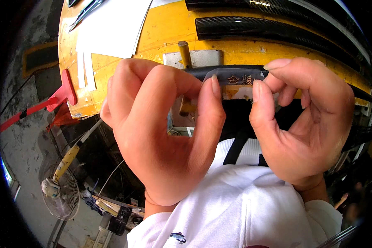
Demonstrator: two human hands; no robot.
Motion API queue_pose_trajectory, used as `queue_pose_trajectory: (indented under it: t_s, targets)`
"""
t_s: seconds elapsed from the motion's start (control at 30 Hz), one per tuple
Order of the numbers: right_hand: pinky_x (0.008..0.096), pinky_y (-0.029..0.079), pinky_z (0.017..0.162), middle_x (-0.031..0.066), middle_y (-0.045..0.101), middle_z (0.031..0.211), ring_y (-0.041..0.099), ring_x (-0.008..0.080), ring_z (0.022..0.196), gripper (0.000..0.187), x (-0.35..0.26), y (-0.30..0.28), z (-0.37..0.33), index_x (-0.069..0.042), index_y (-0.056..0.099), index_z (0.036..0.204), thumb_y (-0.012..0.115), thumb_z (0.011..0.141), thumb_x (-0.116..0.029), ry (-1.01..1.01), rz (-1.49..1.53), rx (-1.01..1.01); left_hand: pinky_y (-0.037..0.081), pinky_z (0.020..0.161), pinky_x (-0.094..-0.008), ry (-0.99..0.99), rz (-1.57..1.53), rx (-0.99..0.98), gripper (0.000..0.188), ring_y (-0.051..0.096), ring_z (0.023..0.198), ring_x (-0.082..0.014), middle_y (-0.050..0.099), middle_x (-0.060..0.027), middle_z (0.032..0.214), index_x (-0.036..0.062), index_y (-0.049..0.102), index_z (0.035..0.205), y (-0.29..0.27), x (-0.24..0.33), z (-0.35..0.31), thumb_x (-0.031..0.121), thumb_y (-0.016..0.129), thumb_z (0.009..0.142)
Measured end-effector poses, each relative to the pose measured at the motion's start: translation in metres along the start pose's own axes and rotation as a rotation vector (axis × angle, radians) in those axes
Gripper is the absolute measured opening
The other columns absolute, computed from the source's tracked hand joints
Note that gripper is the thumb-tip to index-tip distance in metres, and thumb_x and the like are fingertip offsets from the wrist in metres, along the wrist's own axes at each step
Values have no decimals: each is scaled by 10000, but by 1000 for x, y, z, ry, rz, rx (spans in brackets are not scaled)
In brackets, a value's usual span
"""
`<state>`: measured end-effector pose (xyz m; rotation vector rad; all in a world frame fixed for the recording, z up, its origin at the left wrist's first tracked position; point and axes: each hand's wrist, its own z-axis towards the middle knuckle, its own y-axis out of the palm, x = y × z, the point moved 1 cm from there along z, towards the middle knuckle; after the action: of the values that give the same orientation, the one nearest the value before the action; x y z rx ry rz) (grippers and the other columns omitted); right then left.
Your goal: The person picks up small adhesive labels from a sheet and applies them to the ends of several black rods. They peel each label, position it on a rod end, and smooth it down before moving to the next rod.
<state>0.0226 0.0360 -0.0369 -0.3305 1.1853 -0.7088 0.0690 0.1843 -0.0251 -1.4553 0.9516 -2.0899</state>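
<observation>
Between my two hands a small clear film (229, 78) with gold-coloured lettering stretches across a black tube (202, 71). My left hand (161, 120) pinches the film's left end between thumb and forefinger, the thumb facing me. At the other end my right hand (304, 120) is closed in the same way, thumb and index fingertip by the film's right edge. Both hands are close to the tube, and I cannot tell whether the film touches it all along. Behind the tube stands a short yellow-and-dark post (184, 53) in front of a grey metal plate (211, 58).
The yellow worktable (161, 29) carries glossy black woven-pattern tubes (277, 35) at the far right. White paper sheets (111, 31), paper strips (88, 72) and dark tweezers (87, 13) lie far left. A red T-shaped tool (66, 93) is at the left edge; a fan (61, 192) stands below.
</observation>
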Motion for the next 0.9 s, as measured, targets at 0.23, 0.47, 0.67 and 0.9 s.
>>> queue_pose_trajectory:
  t_s: [0.23,0.47,0.67,0.9]
  targets:
    - [195,355,591,21,578,807,477,68,653,497,-1,-3,1,-28,517,1126,694,698,150,-5,-16,-40,320,738,-256,-12,1,-14,190,442,748,-166,465,-54,746,-5,495,712,-1,1,0,-4,675,771]
    - [195,355,601,22,576,835,477,65,660,513,-2,10,-3,-23,513,1145,692,697,152,42,89,121,320,740,-258,-3,-7,-19,185,445,749,-167,467,-54,745,-6,500,714,0,1,1,1,675,773]
    - [196,351,603,17,578,846,472,66,659,506,-1,1,1,-26,522,1138,692,695,150,-18,1,-7,324,746,-261,-3,10,0,181,452,752,-168,474,-56,745,-6,502,715,-1,0,-1,1,675,770]
    - [201,327,610,-9,574,830,458,58,656,507,-4,0,1,-43,529,1134,704,692,132,-27,-74,-18,328,748,-263,-1,-11,-3,184,454,744,-166,477,-54,741,-2,500,709,-1,-2,-1,0,673,773]
